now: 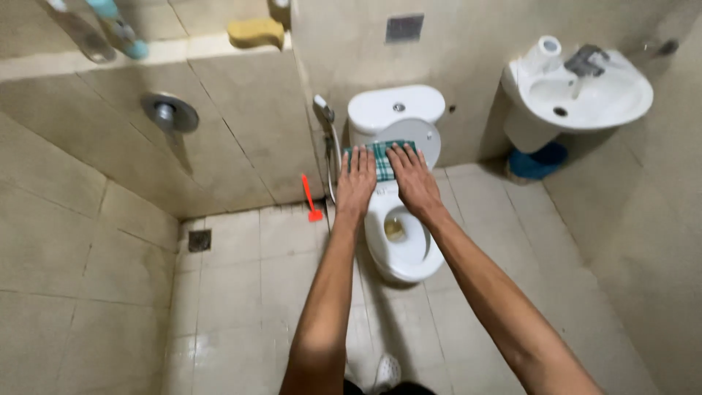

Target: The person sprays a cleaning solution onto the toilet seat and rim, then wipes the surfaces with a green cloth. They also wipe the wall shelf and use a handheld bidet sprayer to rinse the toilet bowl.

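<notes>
A white toilet (401, 252) stands against the far wall with its lid (423, 133) raised against the cistern (395, 107). A green checked cloth (382, 159) lies pressed against the raised lid. My left hand (357, 179) lies flat on the cloth's left part, fingers together. My right hand (411, 175) presses flat on its right part. Both arms reach straight forward over the open bowl.
A white wash basin (585, 99) with a tap hangs on the right wall, a blue object (537, 161) on the floor beneath it. A spray hose (325, 117) hangs left of the cistern. An orange brush (311, 199) leans at the wall, and a floor drain (199, 240) sits left.
</notes>
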